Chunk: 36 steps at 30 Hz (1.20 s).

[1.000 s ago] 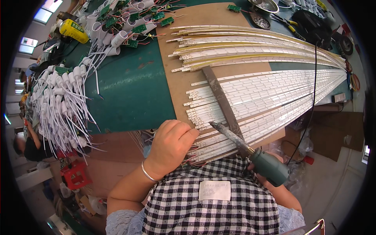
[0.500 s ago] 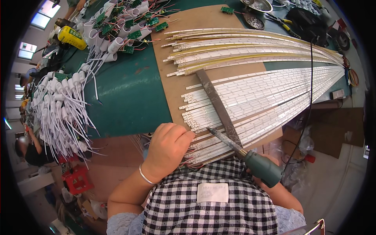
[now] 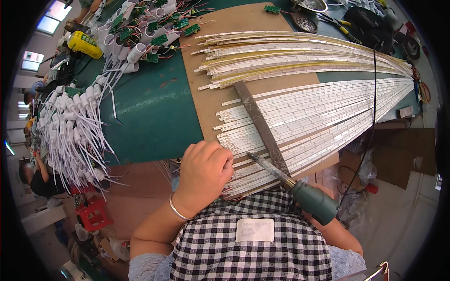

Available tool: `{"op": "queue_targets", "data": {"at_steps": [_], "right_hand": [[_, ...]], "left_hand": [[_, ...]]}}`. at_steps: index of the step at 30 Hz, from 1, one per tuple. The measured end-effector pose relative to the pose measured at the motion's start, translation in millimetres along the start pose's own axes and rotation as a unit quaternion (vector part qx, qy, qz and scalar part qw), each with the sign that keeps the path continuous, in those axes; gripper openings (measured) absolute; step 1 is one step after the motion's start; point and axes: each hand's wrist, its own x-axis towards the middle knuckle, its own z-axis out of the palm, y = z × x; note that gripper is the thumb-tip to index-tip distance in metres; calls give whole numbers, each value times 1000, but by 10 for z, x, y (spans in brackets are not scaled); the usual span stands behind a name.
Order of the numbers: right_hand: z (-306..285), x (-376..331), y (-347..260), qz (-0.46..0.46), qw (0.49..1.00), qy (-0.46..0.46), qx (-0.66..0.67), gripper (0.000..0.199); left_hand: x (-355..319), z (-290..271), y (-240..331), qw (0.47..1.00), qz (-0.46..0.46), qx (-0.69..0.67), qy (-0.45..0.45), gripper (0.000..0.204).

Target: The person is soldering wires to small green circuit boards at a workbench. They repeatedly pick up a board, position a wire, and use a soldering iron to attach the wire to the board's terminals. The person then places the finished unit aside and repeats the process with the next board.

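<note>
My left hand (image 3: 205, 169) is closed at the left ends of white LED strips (image 3: 300, 112), its thumb and forefinger pressed together. Whatever they pinch is hidden. A silver bangle circles that wrist. My right hand (image 3: 323, 189), mostly behind the handle, grips a soldering iron (image 3: 311, 199) with a dark green handle. Its tip points left and rests on or just above the strip ends, a little right of my left hand. Across the strips lies a dark flat metal bar (image 3: 260, 124). Thin red wires show at the nearest strip ends.
A second bundle of strips (image 3: 281, 54) lies farther back on the brown board (image 3: 199, 100). White tubes with green circuit boards (image 3: 159, 40) and white-cabled parts (image 3: 75, 117) cover the left. Pliers (image 3: 344, 30) and a metal dish (image 3: 313, 5) sit at the back. The iron's black cord (image 3: 374, 93) hangs at right.
My left hand has shifted slightly away from me and turned, its fingers curling more. The soldering iron has hardly moved.
</note>
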Motion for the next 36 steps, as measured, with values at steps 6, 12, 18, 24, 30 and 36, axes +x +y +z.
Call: {"op": "queue_targets", "data": {"at_steps": [6,12,18,24,30,36], "right_hand": [[-23,22,157,-60,996,-35,56,62],[-33,166,54,-157,979,-52,-116,51],[-28,162,13,-100,989,-53,-93,48],[21,125,-38,-46,997,-23,-55,46],[84,146,-226,91,988,84,97,34],[85,123,-213,103,989,98,43,30]], "left_hand": [[11,2,-4,1000,1,-14,-2,14],[14,5,-20,999,6,-31,6,15],[12,14,-28,999,7,-35,7,15],[24,14,-28,999,8,-41,4,15],[20,7,-22,999,3,-44,1,14],[23,17,-27,999,4,-40,3,13]]}}
